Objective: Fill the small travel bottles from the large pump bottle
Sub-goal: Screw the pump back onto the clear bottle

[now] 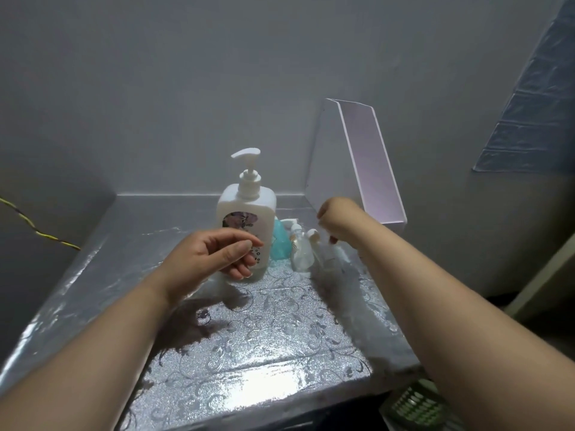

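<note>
Large pump bottle stands upright at back of counter, close to rear wall; white body w/ floral label, pump spout pointing left. Left hand hovers in front of its lower half, palm turned inward, fingers loosely curled and relaxed, holding nothing; fingertips overlap the bottle in view, contact not determinable. Just right of pump bottle: teal bottle, partly hidden behind it, then clear travel bottle, upright, white top on. Right of that a pale, blurred small bottle, approx. under the right hand. Right hand bent down at wrist, back of hand toward camera, fingers pointing down at the small bottles and mostly hidden; cannot tell whether it grips anything. Counter covered w/ silver floral foil, glare patch near front edge. White box sits tilted behind right hand, open side facing right. Yellow cord runs along left wall. Green basket below counter edge, bottom right
</note>
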Demonstrator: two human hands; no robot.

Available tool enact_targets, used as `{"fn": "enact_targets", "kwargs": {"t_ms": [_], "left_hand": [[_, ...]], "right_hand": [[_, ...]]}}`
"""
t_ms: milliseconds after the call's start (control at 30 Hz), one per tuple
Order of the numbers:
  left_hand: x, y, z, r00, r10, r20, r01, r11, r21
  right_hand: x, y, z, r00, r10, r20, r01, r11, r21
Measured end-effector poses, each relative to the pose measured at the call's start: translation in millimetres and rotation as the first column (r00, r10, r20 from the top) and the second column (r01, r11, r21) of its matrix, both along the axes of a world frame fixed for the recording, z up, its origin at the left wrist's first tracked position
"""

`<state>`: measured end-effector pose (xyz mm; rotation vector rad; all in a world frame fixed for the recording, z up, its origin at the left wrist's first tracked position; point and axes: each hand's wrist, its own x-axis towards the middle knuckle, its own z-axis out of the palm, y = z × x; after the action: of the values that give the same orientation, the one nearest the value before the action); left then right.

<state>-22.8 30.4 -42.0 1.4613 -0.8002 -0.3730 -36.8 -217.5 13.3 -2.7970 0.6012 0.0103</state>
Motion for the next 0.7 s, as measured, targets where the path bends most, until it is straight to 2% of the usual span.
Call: {"fn": "enact_targets", "kwargs": {"t_ms": [100, 167, 367, 433, 533, 600, 700], "left_hand": [[1, -1, 0, 1.000, -0.003, -0.001, 0.003, 1.000, 0.003], [1, 0, 1, 1.000, 0.000, 0.001, 0.000, 1.000, 0.005], [2, 0, 0, 1.000, 0.001, 0.008, -0.001, 1.000, 0.005], [2, 0, 0, 1.000, -0.004, 0.010, 0.004, 1.000, 0.012], [2, -1, 0, 1.000, -0.006, 0.007, 0.006, 1.000, 0.016], [2, -1, 0, 1.000, -0.009, 0.013, 0.009, 1.000, 0.021], [2, -1, 0, 1.000, -0.016, 0.021, 0.016, 1.000, 0.023]], "right_hand": [[3, 8, 4, 0.985, 0.052, 0.163, -0.064, 0.995, 0.071], [6, 21, 3, 0.976, 0.100, 0.196, -0.121, 0.988, 0.098], [51, 46, -20, 0.978, 0.186, 0.091, -0.179, 0.981, -0.074], [63, 47, -26, 0.985, 0.168, 0.037, -0.165, 0.983, -0.075], [65, 44, -24, 0.992, 0.094, 0.089, -0.105, 0.986, 0.127], [63, 37, -21, 0.988, -0.016, 0.153, -0.037, 0.941, 0.336], [58, 27, -17, 0.966, -0.095, 0.242, -0.046, 0.854, 0.519]]}}
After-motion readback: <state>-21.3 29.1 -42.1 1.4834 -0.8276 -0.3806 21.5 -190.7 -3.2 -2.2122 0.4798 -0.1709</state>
